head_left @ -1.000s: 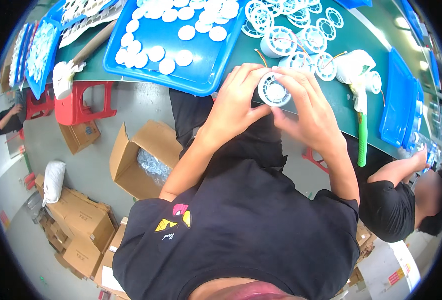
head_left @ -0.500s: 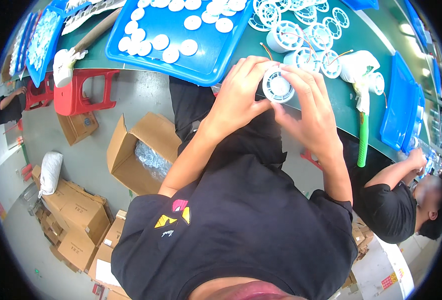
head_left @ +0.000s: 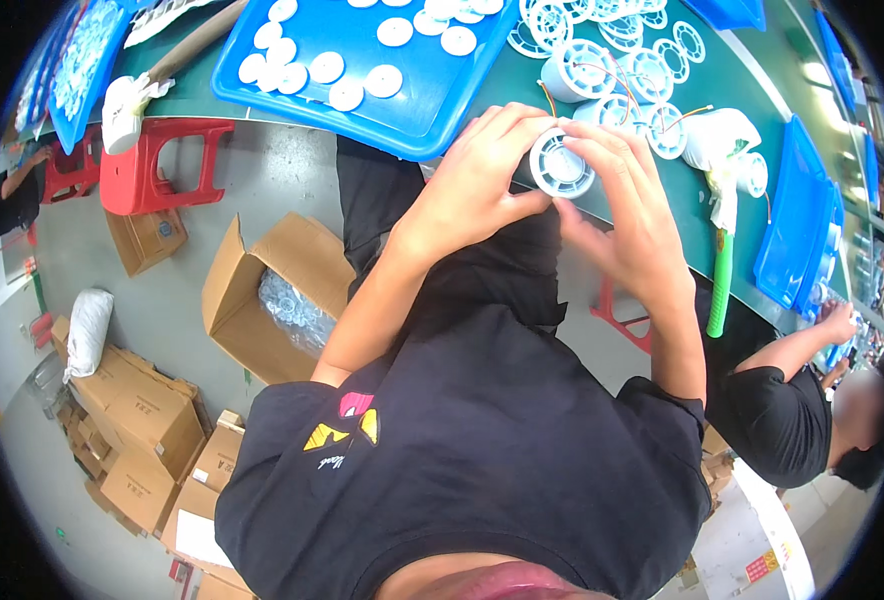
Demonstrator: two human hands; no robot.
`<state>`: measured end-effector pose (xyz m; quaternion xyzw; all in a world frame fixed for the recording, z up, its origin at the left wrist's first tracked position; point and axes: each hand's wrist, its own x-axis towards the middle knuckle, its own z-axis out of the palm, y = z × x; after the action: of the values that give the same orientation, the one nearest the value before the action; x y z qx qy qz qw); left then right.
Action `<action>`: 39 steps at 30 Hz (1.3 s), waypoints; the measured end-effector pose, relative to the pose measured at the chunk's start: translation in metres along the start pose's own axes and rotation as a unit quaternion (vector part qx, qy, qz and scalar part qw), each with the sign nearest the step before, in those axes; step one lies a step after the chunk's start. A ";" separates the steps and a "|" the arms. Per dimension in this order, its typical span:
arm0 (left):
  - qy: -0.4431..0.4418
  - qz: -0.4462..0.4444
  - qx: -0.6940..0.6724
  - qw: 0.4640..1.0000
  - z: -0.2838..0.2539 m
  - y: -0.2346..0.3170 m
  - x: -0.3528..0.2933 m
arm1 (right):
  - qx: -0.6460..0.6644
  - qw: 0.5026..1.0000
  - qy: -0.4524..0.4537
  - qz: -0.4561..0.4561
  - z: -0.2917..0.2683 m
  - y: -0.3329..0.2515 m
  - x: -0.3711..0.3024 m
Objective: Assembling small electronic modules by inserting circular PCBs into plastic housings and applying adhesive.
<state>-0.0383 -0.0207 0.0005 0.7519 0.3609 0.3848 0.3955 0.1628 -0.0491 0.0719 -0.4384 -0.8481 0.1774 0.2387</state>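
housing (head_left: 562,163) right of the tray (head_left: 417,95), grasped by both left hand (head_left: 474,185) and right hand (head_left: 630,195); this grip is little changed, suggesting unfinished handling. other housings (head_left: 574,73) remain on the surface (head_left: 730,88), also rightward of the tray.

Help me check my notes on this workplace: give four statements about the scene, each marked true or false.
1. The left hand and the right hand both touch one round white plastic housing. True.
2. The long green handle is to the left of both hands. False: it is to their right.
3. An open brown cardboard box sits on the grey floor. True.
4. The flat round white discs lie in that box. False: they lie in a blue plastic tray.
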 end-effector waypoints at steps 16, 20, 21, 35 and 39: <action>-0.040 0.006 -0.016 0.999 -0.008 -0.003 0.004 | 0.017 1.000 0.010 0.017 0.004 0.001 0.001; -0.044 0.004 -0.004 0.999 -0.007 -0.003 0.003 | 0.015 1.000 -0.006 0.001 0.002 0.001 0.002; -0.043 0.004 -0.005 0.999 -0.005 -0.002 0.002 | 0.019 1.000 -0.010 0.011 0.001 0.001 0.001; 0.174 0.032 0.065 0.982 0.055 0.000 -0.028 | 0.020 0.999 0.031 0.033 0.008 -0.007 -0.003; 0.181 0.032 0.056 0.981 0.055 0.000 -0.028 | 0.014 0.999 0.035 0.037 0.008 -0.008 -0.005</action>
<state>-0.0028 -0.0616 -0.0293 0.7020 0.4234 0.5061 0.2679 0.1552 -0.0581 0.0683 -0.4717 -0.8203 0.1823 0.2672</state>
